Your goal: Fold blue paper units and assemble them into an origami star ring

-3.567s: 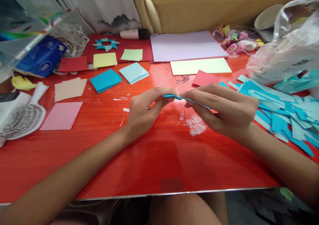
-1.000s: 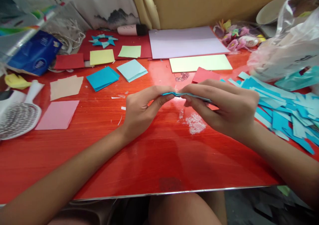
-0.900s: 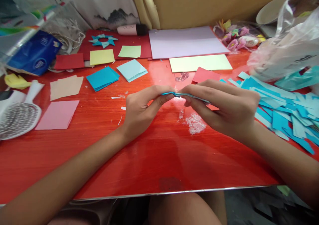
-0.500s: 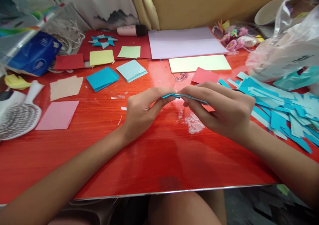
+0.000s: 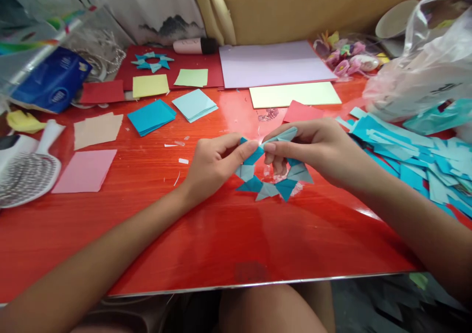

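Between my hands, a little above the red table [image 5: 158,244], is an origami ring [image 5: 267,190] folded from dark and light blue paper with pointed tips. My left hand [image 5: 217,163] pinches its upper left part between thumb and fingers. At the top, my right hand [image 5: 313,146] grips a light blue folded section, thumb towards me and fingers behind. The ring hangs tilted, so its middle hole and lower points show. My fingers hide part of its upper edge. A similar blue paper ring [image 5: 152,62] lies at the back left.
Stacks of dark blue squares [image 5: 152,117] and pale blue squares [image 5: 195,105] lie beyond my left hand. Pink squares [image 5: 85,170] and a hairbrush [image 5: 29,175] are at left. Blue paper strips [image 5: 413,151] heap at right, near a plastic bag [image 5: 435,72]. Lilac sheets [image 5: 273,65] lie at the back.
The blue paper ring, seen nearly edge-on before, has tipped so its face and hole now show. My right hand has turned, bringing its thumb towards me; both hands still hold the ring.
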`<state>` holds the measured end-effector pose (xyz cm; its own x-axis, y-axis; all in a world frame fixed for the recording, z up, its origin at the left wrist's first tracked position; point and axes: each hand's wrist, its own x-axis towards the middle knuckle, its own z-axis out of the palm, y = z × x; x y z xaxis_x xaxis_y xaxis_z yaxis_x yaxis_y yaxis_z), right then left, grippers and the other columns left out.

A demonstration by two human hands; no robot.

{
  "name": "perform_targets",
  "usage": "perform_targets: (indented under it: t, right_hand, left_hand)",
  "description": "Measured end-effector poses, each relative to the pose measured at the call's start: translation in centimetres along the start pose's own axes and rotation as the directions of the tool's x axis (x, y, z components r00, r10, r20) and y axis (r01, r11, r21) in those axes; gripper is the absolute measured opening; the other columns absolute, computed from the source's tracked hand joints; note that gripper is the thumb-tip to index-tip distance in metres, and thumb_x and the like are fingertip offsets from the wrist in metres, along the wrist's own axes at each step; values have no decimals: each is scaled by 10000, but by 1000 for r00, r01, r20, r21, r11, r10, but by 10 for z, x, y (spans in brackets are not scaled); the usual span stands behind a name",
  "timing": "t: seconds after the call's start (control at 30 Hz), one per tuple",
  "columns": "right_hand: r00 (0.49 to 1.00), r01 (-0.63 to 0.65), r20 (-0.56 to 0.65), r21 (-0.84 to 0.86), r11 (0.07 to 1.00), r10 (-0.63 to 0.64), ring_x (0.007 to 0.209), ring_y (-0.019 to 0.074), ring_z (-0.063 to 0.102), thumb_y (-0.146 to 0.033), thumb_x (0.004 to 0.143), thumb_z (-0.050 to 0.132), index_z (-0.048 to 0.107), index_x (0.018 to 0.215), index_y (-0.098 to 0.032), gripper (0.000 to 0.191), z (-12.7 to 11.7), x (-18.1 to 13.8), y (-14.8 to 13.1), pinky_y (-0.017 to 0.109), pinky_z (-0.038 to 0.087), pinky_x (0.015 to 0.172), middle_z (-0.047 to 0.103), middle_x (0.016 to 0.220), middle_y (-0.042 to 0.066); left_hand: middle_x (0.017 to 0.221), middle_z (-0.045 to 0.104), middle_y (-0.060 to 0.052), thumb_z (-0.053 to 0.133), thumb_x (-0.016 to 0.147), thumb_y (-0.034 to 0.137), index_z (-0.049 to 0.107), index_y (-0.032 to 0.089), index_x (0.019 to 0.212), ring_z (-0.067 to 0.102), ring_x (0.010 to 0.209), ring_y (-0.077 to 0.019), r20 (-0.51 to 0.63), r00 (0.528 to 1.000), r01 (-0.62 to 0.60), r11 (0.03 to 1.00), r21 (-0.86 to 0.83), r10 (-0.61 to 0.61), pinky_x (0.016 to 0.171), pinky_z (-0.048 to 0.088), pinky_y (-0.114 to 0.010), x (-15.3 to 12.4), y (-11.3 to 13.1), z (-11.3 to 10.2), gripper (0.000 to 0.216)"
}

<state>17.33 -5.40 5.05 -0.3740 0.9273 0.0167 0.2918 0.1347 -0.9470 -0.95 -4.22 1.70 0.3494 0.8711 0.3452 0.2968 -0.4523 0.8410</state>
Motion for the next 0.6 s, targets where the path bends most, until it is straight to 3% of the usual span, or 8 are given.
perform_targets:
  t: [0.33, 0.6]
  right_hand:
    - [988, -156, 29, 86, 984, 155, 446, 94, 567, -365, 740, 657, 625, 602, -160, 249, 3, 5, 7, 216, 478, 440, 633, 563, 22]
    - [988, -149, 48, 37, 988, 147, 446, 113, 581, -352, 767, 628, 650, 623, -164, 238, 2, 7, 15, 234, 487, 442, 636, 548, 23]
  left_hand:
    - [450, 332, 43, 529, 822, 362, 421, 151, 492, 302, 431, -58, 80, 993, 93, 995, -26, -90, 417, 221, -228, 5, -2, 1, 406]
    - [536, 421, 22, 515, 819, 344, 531, 154, 609, 368, 502, -76, 213, 970, 128, 991, -45, -115, 453, 277, -218, 8, -8, 0, 283]
